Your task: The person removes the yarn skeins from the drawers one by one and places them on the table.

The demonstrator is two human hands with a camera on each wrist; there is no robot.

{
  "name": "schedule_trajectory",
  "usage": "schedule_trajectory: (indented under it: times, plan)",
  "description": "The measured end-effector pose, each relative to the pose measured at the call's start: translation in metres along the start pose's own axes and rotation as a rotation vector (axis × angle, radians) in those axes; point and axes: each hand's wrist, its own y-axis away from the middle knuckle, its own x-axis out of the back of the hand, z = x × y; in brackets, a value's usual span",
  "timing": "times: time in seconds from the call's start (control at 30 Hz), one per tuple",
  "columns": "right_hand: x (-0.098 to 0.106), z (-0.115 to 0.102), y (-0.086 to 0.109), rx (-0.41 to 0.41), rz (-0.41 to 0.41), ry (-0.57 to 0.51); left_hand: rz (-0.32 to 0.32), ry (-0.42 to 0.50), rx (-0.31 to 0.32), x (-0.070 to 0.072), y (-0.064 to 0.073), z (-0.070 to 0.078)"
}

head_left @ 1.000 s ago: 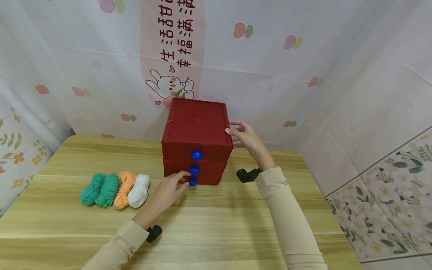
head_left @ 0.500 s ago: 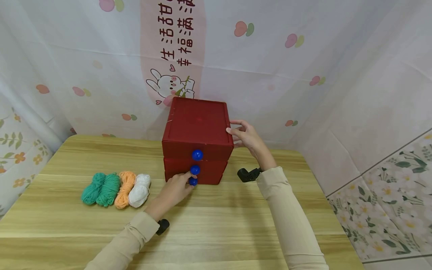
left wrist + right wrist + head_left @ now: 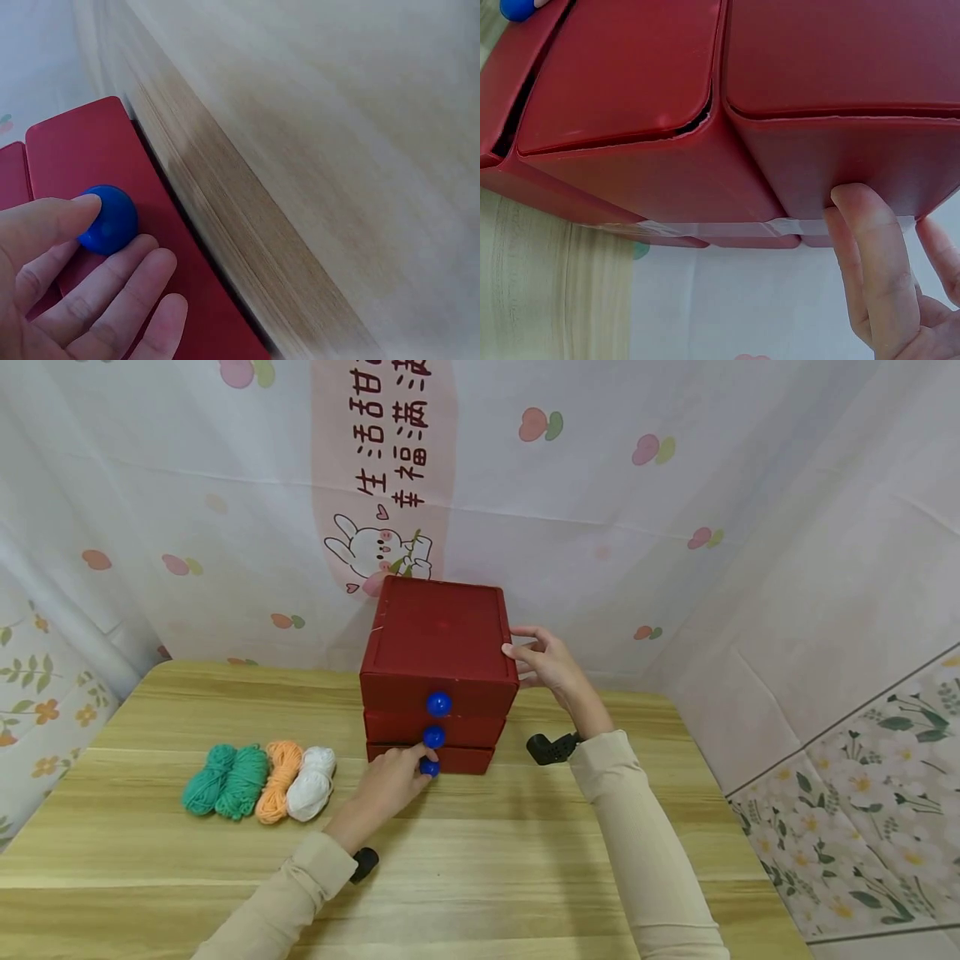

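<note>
A red three-drawer box (image 3: pixel 442 631) stands on the table, each drawer front bearing a round blue knob. My left hand (image 3: pixel 387 785) pinches the bottom blue knob (image 3: pixel 429 767) between thumb and fingers; the left wrist view shows the thumb on top of that knob (image 3: pixel 112 220). The bottom drawer (image 3: pixel 468 760) sticks out slightly, with a dark gap along its top edge, also visible in the right wrist view. My right hand (image 3: pixel 551 664) rests against the box's upper right side, its fingertips (image 3: pixel 855 196) touching the red wall and the other fingers spread behind.
Left of the box lie two teal yarn skeins (image 3: pixel 225 781), an orange skein (image 3: pixel 278 781) and a white skein (image 3: pixel 310 783) in a row. A printed curtain (image 3: pixel 570 527) hangs close behind the box. Clear tape (image 3: pixel 720 229) runs along the box's side.
My left hand has moved right and taken hold of the bottom knob, and the bottom drawer has come out a little. The right hand stays at the box's side.
</note>
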Motion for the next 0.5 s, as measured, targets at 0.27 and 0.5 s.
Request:
schedule_trajectory:
  times: [0.27, 0.5]
  plan:
    - [0.001, 0.003, -0.003, 0.000, -0.004, -0.005, -0.005, -0.023, -0.022, -0.001, 0.016, 0.004]
    - [0.001, 0.002, -0.001, 0.005, -0.002, -0.012, 0.010, -0.026, -0.026, -0.003, 0.030, 0.008]
